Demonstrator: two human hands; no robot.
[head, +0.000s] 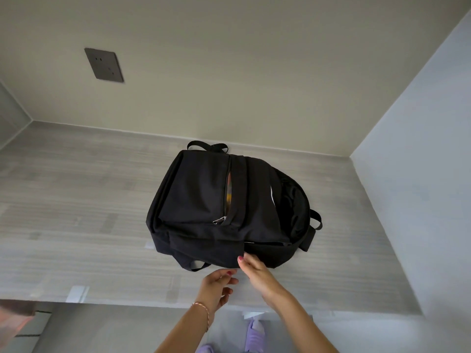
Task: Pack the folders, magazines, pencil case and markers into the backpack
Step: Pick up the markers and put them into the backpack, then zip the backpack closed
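Backpack (219, 207) lies flat on desk (76, 200), near back wall, right of centre. Both hands at its near edge: left hand (216, 284) just beside right hand (257, 273).

Pale grey wood-grain tabletop (76, 200) set into an alcove, backed by a cream wall (229, 59) and flanked on the right by a cooler white side wall (420, 187). Dark square socket plate (104, 64) mounted on the back wall, upper left. Soft, even light, without hard shadows. Grey floor (102, 332) below the front edge.
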